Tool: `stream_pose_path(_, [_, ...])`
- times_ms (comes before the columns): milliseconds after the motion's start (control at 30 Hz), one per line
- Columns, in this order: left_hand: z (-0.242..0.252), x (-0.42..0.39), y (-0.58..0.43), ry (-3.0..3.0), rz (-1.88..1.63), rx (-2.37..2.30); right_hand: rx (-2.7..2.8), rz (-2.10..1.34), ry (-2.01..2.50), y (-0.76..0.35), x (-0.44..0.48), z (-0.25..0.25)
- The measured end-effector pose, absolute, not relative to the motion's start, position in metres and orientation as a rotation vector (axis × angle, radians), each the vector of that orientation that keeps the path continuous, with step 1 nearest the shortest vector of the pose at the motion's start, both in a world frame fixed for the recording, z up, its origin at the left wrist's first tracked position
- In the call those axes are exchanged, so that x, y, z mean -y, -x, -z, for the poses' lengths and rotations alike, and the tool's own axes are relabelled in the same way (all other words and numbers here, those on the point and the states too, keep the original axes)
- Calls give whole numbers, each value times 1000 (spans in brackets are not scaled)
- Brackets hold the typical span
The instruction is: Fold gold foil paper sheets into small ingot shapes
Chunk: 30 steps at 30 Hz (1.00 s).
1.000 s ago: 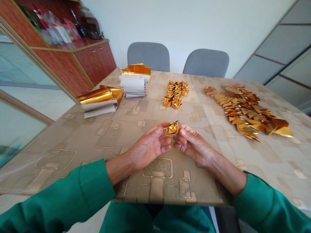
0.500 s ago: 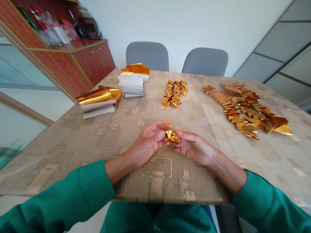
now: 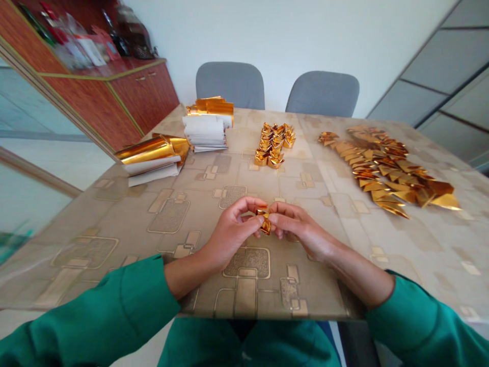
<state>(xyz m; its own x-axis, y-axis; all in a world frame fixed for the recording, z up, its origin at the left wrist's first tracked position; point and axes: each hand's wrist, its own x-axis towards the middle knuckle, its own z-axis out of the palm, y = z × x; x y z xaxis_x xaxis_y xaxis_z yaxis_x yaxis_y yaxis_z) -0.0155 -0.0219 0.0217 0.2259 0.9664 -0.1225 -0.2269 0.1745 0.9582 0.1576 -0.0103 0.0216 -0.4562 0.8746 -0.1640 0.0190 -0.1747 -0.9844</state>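
Between my two hands, above the near part of the table, is a small folded gold paper ingot (image 3: 264,224). My left hand (image 3: 239,224) grips its left side, thumb pressed on the face toward me. From the right, my right hand (image 3: 300,224) pinches it with thumb and fingers, the thumb tips almost meeting. Some of the paper is hidden behind the fingers. Beyond my hands, a cluster of finished-looking gold paper ingots (image 3: 274,145) stands in rows on the patterned tablecloth (image 3: 168,216).
Overlapping folded gold papers (image 3: 385,171) spread across the right of the table. At the left lie a curled stack of gold sheets (image 3: 153,155) and a pile of white-backed sheets (image 3: 206,132). Two grey chairs (image 3: 230,84) stand at the far edge, beside a wooden cabinet (image 3: 114,97).
Both hands have closed in on the gold paper ingot, with the thumbs now on its near face. The ingot has turned and shifted slightly left and down.
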Motion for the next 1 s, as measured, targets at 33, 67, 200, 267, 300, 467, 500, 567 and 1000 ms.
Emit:
stream_pose_path(33, [-23,23,15,-1048,-1053,-967,1504,-1650,1074,-156,11,-22])
stream_pose_path(67, [-23,24,14,-1081,-1045,-976,1549,-1611,1076,-154,11,-23])
stream_pose_path(200, [-23,26,13,-1161,-1005,-975,1634,-1505,1085,-149,12,-23])
stream_pose_path(267, [-20,26,13,-1201,-1023,-1010,1661,-1438,1162,-148,13,-21])
stream_pose_path(300, [-18,25,13,-1231,-1038,-1035,1677,-1403,1202,-148,14,-20])
stream_pose_path(467, [-14,25,13,-1335,-1067,-1103,1725,-1331,1309,-146,14,-16])
stream_pose_path(500, [-14,25,13,-1331,-1063,-1101,1715,-1338,1313,-146,14,-16])
stream_pose_path(567, [-17,25,13,-1322,-1048,-1093,1693,-1350,1311,-146,14,-16])
stream_pose_path(1000, [-11,24,13,-1465,-1013,-1120,1842,-1127,1398,-145,12,-19])
